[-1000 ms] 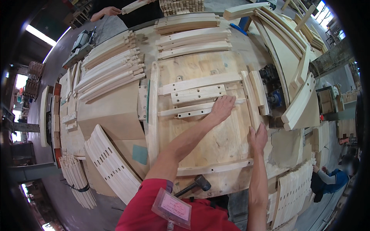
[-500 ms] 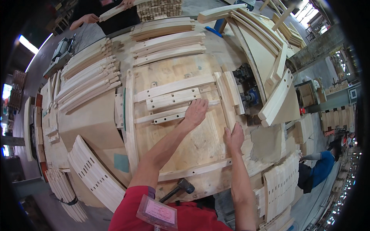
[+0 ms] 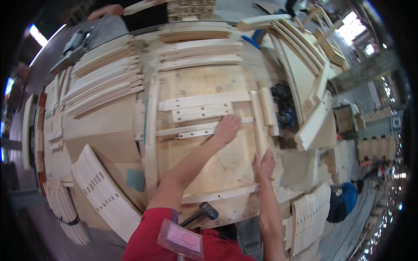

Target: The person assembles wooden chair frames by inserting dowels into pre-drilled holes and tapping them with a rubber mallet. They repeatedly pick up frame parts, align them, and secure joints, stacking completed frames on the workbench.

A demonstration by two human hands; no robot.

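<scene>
My left hand (image 3: 227, 129) is closed over the right part of a pale wooden rail (image 3: 198, 127) lying across a frame. Beside that rail is a short drilled wooden block (image 3: 196, 133), partly under my fingers. My right hand (image 3: 264, 165) grips the lower part of the frame's right side piece (image 3: 260, 126), its thumb pointing up. Just above my left hand lie a drilled wooden strip (image 3: 202, 112) and another cross rail (image 3: 204, 100). The left side piece (image 3: 151, 135) and bottom rail (image 3: 222, 193) lie on the plywood board (image 3: 204, 165).
A black-headed mallet (image 3: 209, 211) lies below the bottom rail. Stacked slats (image 3: 104, 82) fill the left and more rails (image 3: 198, 45) the back. Slotted curved pieces (image 3: 102, 191) rest at lower left. Clamps (image 3: 284, 108) stand right of the frame. A person in blue (image 3: 348, 198) is farther right.
The whole view has shifted and turned slightly. Both hands keep nearly the same places on the rail and side piece.
</scene>
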